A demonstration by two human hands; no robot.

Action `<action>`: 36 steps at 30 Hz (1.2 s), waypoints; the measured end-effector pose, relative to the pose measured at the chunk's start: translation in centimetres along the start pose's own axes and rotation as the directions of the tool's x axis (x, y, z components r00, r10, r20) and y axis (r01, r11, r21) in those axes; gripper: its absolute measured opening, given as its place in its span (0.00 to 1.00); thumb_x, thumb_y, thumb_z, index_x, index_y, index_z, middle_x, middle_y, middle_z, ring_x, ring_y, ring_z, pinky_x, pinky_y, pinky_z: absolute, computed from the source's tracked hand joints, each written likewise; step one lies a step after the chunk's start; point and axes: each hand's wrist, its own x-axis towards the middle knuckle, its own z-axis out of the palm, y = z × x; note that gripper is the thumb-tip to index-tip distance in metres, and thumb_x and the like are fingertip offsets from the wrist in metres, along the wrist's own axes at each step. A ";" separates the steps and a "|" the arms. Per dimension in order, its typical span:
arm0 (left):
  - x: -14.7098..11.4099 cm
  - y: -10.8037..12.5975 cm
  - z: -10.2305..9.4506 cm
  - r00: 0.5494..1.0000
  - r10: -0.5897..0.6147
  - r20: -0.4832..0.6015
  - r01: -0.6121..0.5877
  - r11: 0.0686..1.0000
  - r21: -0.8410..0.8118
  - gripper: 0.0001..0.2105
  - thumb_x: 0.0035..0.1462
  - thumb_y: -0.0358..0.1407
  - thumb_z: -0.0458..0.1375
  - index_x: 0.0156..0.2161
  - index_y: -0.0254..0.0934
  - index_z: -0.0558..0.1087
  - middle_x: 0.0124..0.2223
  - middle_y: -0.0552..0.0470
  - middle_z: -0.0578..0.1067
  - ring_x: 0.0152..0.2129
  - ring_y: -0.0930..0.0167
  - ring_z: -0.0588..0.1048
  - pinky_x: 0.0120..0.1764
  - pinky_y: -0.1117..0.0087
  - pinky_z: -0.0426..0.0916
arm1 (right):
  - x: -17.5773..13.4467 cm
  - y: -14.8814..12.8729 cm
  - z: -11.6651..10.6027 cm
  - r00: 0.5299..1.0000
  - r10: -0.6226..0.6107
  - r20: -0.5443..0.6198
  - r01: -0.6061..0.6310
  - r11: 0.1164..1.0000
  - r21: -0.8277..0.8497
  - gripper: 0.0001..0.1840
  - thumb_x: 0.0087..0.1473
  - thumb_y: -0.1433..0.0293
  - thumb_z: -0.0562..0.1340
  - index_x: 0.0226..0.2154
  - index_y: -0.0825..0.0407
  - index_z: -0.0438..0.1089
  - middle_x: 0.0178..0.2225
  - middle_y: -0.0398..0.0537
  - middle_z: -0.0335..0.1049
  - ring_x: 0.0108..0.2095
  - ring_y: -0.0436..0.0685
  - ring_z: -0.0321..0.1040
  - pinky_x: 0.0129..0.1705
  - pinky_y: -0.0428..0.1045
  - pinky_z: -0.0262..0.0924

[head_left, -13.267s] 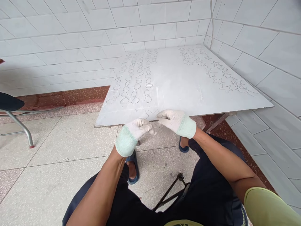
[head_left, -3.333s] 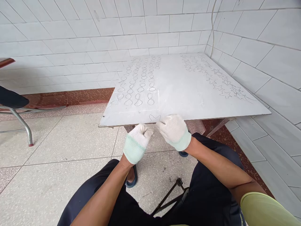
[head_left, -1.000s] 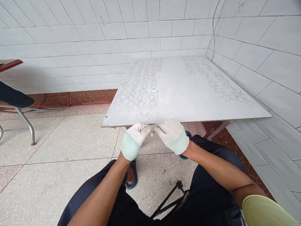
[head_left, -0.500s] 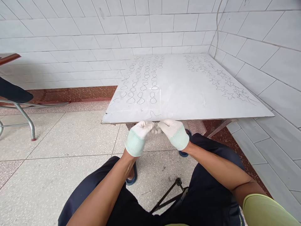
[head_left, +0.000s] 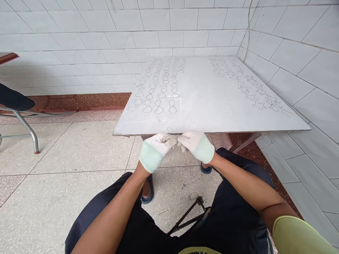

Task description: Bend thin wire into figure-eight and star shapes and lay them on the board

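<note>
Left hand (head_left: 159,145) and right hand (head_left: 197,145), fingertips pinched together, grip the thin bent wire (head_left: 172,129) at the white tabletop's (head_left: 206,106) front edge — uneven finger pressure could kink it, or a loose pinch let it slip.

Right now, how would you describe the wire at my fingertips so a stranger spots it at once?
Find the white board by the tiled wall, then its near edge, left of centre. There the gloved left hand and right hand nearly meet, and the thin bent wire shows beyond them. Unlike the figure-eight wires and star-shaped wires farther back, it is alone at that edge.
</note>
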 end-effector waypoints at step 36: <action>1.1 -0.3 -1.5 0.914 -0.127 0.384 0.143 0.990 -0.012 0.15 0.48 0.48 0.67 0.25 0.37 0.75 0.24 0.48 0.77 0.20 0.71 0.70 0.25 0.70 0.64 | 1.4 1.1 -3.8 0.983 -0.102 0.155 0.138 0.960 -0.245 0.16 0.69 0.60 0.61 0.47 0.49 0.82 0.34 0.44 0.83 0.35 0.55 0.78 0.44 0.51 0.70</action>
